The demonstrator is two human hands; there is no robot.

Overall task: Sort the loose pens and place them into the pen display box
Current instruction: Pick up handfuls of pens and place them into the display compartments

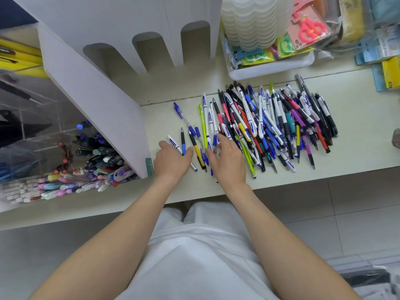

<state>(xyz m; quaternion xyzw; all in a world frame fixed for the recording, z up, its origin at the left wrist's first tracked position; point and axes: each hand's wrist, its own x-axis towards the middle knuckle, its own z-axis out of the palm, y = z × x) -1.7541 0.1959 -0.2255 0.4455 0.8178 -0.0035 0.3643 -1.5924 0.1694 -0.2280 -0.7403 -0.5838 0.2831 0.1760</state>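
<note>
Left grip (173,162): apart, fingers straight and splayed, palm down and clasping nothing. It lies over a white-and-blue pen (173,142) and a black-and-blue pen (183,139), probably to line them up.

Right grip (228,162): also apart, with the fingers fanned flat over the near edge of the pen heap (277,126). It seems to be raking pens out sideways, not lifting one.

Between the grips: a yellow-and-black pen (195,148) and a few blue ones lie roughly parallel, apart from the heap. I take these as pens already picked out.

Heap: it runs from under the right grip's fingers outward and away from the left grip. The pens are crossed and layered in mixed colours, so most of the sorting looks undone.

Pen display box: probably the white box (97,109) with arched slots, just beyond the left grip on its outer side. The slots in view show no pens.

Beyond the box: a clear acrylic case (32,126) packed with other pens.

Table (357,126): pale and smooth, with a seam running past the fingertips, so pens should slide freely on it.

Far side: a white tray (270,68) of packaged stationery, a stack of translucent cups (255,22) and pink scissors (311,29).

Room: grey floor tiles (324,202) below the table edge, with white clothing under the arms.
</note>
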